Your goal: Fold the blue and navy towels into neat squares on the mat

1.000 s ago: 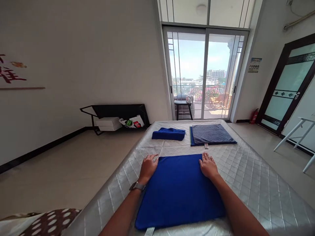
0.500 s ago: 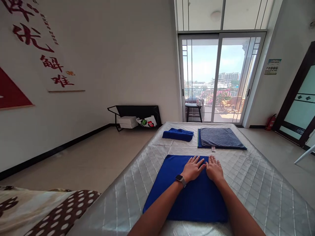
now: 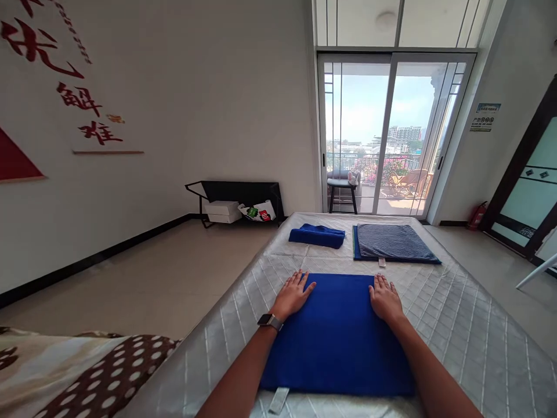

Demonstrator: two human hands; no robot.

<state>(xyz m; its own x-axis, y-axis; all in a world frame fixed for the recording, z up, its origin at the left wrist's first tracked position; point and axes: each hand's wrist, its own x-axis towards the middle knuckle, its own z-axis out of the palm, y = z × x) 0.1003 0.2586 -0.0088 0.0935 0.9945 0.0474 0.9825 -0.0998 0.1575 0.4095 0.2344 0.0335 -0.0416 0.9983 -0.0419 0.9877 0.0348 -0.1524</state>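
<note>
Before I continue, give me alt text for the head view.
A person's left hand and right hand rest palm down at the far corners of a flat blue cloth on a silvery quilted mattress. Farther back lie a folded blue cloth and, to its right, a grey cloth on another blue cloth, before glass sliding doors.

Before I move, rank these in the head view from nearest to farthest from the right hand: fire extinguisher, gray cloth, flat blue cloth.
1. Flat blue cloth: nearest, its far right corner at the right hand.
2. Gray cloth: straight ahead, beyond the fingertips.
3. Fire extinguisher: farthest, away to the right, by the door.
</note>
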